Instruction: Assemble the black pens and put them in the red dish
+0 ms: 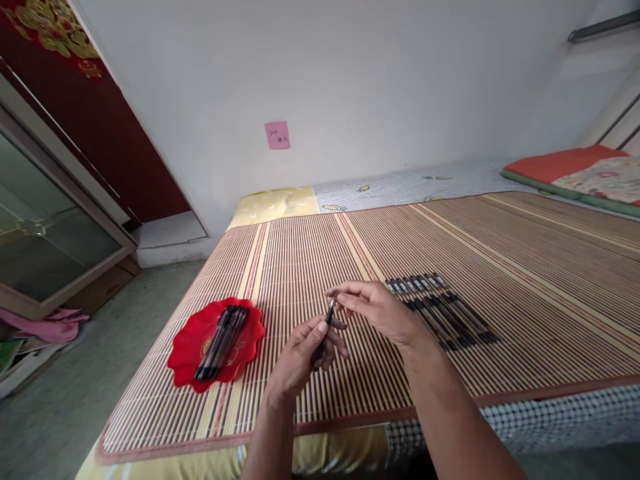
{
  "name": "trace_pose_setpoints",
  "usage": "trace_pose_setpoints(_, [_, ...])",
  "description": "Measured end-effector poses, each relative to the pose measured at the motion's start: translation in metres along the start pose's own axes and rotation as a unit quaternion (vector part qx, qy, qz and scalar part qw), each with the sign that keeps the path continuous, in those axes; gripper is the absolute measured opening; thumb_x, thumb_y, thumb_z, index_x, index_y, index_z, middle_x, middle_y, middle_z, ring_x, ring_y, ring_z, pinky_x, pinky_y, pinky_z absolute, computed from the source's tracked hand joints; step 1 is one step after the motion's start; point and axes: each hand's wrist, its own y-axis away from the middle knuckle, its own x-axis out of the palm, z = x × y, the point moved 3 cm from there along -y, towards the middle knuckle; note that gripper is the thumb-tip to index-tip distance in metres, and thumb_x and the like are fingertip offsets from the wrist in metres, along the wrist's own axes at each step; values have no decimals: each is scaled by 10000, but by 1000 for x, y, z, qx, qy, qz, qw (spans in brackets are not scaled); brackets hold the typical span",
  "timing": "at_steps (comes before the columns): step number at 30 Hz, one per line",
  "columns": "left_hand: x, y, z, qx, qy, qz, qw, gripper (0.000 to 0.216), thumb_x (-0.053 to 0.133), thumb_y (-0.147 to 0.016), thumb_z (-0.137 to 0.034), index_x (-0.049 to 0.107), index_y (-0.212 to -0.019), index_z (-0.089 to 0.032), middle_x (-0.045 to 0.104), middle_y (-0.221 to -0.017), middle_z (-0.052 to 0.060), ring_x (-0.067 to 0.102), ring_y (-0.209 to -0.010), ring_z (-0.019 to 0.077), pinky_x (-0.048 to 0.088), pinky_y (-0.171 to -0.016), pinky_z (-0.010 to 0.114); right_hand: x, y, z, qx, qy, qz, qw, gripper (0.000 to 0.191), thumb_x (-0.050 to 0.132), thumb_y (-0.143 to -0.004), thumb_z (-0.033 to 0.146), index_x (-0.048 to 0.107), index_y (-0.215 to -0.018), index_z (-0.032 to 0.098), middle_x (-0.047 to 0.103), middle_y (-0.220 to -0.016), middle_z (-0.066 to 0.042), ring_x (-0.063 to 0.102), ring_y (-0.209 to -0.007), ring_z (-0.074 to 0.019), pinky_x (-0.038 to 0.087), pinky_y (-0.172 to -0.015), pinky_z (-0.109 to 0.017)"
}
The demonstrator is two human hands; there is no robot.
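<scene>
My left hand (306,347) is closed around a black pen (329,313), which stands tilted upward with its pale tip at the top. Over that tip, the thumb and index finger of my right hand (363,301) come together in a pinch; whether a small part sits between them is hidden. Right of my hands, several dark pens (450,317) lie side by side in a slanted row, partly behind my right forearm. To the left is a red scalloped plate (183,350) bearing several black pens with clear barrels (223,343).
A striped bamboo mat (300,267) covers the bed. Folded orange and floral bedding (565,167) lies at the far right. A pink note (277,135) is stuck on the white wall. At left stand a glass-panelled frame (45,227) and pink cloth (55,327) on the floor.
</scene>
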Motion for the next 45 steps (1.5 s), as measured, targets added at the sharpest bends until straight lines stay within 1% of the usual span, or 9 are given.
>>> trace_pose_setpoints(4, [1, 0, 1, 1, 19, 1, 1000, 377, 552, -999, -452, 683, -1081, -108, 738, -752, 95, 447, -474, 77, 247, -459, 228, 9, -1, 2, -3, -9, 16, 1000, 196, 683, -908, 334, 785, -1045, 238, 701, -764, -18, 610, -712, -154, 526, -671, -303])
trace_pose_setpoints(9, [1, -1, 2, -6, 23, 2, 1000, 370, 558, -997, -450, 677, -1081, -110, 735, -761, 95, 468, -485, 80, 269, -474, 226, 11, -4, -1, -5, -27, 1, 1000, 149, 720, -866, 344, 760, -914, 208, 682, -767, -11, 598, -703, -139, 509, -666, -284])
trace_pose_setpoints(14, [1, 0, 2, -5, 22, 6, 1000, 364, 557, -1001, -442, 676, -1082, -108, 731, -762, 92, 473, -492, 77, 261, -477, 229, 11, -7, -6, 18, -19, -18, 999, 245, 798, -811, 424, 716, -819, 194, 649, -760, 2, 587, -702, -135, 488, -665, -281])
trace_pose_setpoints(20, [2, -1, 2, -2, 27, -3, 1000, 360, 560, -999, -441, 679, -1077, -110, 732, -754, 89, 476, -490, 77, 270, -473, 227, 10, -5, -4, 8, -5, -5, 1000, 237, 654, -933, 444, 756, -931, 230, 715, -906, -35, 638, -839, -161, 507, -794, -312])
trace_pose_setpoints(27, [3, -1, 3, -6, 46, 5, 999, 347, 575, -993, -426, 675, -1064, -102, 731, -736, 87, 467, -458, 71, 266, -446, 218, 10, -7, -8, 22, -6, -30, 999, 258, 783, -818, 453, 725, -810, 201, 674, -758, -7, 619, -725, -159, 516, -694, -304])
trace_pose_setpoints(33, [4, -2, 1, -8, 51, 6, 999, 343, 575, -993, -426, 671, -1053, -102, 733, -730, 90, 469, -456, 71, 264, -443, 214, 9, -6, -7, -1, -16, 4, 1000, 204, 682, -907, 414, 763, -948, 231, 732, -955, -47, 664, -937, -188, 509, -878, -349])
trace_pose_setpoints(39, [5, -3, 3, -8, 43, 8, 999, 336, 567, -998, -416, 672, -1047, -100, 730, -721, 83, 469, -448, 67, 250, -437, 213, 8, -7, -14, 39, 3, -24, 999, 269, 766, -840, 453, 702, -787, 197, 635, -749, 4, 589, -734, -150, 470, -708, -307])
trace_pose_setpoints(43, [6, -3, 2, -7, 51, 1, 999, 345, 585, -985, -429, 672, -1040, -100, 727, -715, 81, 468, -444, 69, 255, -434, 213, 8, -6, -12, 20, -11, 1, 1000, 266, 674, -918, 475, 745, -919, 219, 693, -889, -37, 631, -886, -179, 485, -839, -342])
trace_pose_setpoints(45, [5, -3, 2, -10, 49, -1, 999, 355, 586, -983, -441, 672, -1041, -102, 728, -719, 82, 467, -444, 70, 258, -435, 213, 9, -6, -11, 22, -18, 14, 1000, 253, 698, -897, 465, 748, -934, 219, 700, -911, -43, 638, -905, -187, 487, -857, -350])
